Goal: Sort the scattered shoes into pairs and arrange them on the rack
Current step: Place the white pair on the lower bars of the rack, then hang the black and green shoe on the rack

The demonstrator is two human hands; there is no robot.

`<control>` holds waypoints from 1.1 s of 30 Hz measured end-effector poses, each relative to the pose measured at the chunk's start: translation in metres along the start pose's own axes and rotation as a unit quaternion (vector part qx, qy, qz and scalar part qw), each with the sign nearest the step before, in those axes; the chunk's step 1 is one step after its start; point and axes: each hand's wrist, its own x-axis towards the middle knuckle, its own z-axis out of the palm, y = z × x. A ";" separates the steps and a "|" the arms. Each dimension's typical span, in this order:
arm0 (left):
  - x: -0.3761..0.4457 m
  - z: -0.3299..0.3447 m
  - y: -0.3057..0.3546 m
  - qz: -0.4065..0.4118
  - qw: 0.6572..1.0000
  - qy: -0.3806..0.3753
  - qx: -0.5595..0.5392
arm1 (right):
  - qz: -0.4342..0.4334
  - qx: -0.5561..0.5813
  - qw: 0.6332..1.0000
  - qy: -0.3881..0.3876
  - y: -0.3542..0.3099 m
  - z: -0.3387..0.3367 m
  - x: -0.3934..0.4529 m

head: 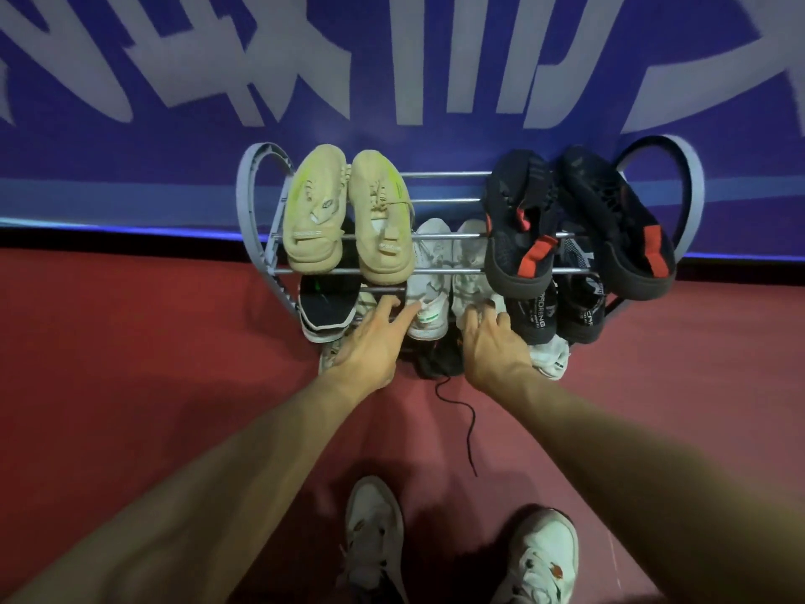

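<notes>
Both hands at grey metal shoe rack (pixel 255 198): left hand (pixel 370 342), fingers extended, touches white sneaker (pixel 429 298); right hand (pixel 492 342) grips its mate (pixel 468 272); long axes point away.

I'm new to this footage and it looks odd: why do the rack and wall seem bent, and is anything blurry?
Head view: the wide-angle lens bows the rack and the wall's stripe; the white lettering on the wall is soft; lighting is dim, and shoes on the lower tiers sit in shadow.
</notes>
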 end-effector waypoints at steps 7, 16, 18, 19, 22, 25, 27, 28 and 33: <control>-0.042 -0.017 -0.063 -0.036 0.992 0.080 0.090 | -0.078 -0.035 0.996 0.028 -0.051 -0.020 -0.023; -0.029 0.001 -0.085 -0.159 0.985 0.031 0.059 | -0.112 0.025 0.985 -0.131 -0.118 -0.017 0.011; -0.015 0.009 -0.082 -0.185 0.982 0.032 0.018 | -0.102 0.034 0.983 -0.150 -0.117 -0.007 0.015; -0.009 0.013 -0.079 -0.201 0.979 0.043 0.000 | -0.099 0.034 0.982 -0.154 -0.114 -0.001 0.015; 0.006 0.023 -0.069 -0.243 0.965 0.090 -0.029 | -0.088 0.030 0.984 -0.153 -0.099 0.013 0.017; 0.020 0.028 -0.073 -0.278 0.952 0.122 -0.040 | -0.090 0.028 0.981 -0.167 -0.086 0.019 0.020; 0.027 0.030 -0.079 -0.288 0.948 0.128 -0.041 | -0.095 0.024 0.980 -0.172 -0.080 0.019 0.022; 0.030 0.031 -0.083 -0.291 0.947 0.129 -0.039 | -0.098 0.023 0.979 -0.175 -0.078 0.019 0.022; 0.029 0.028 -0.090 -0.293 0.947 0.124 -0.038 | -0.098 0.033 0.977 -0.184 -0.075 0.014 0.024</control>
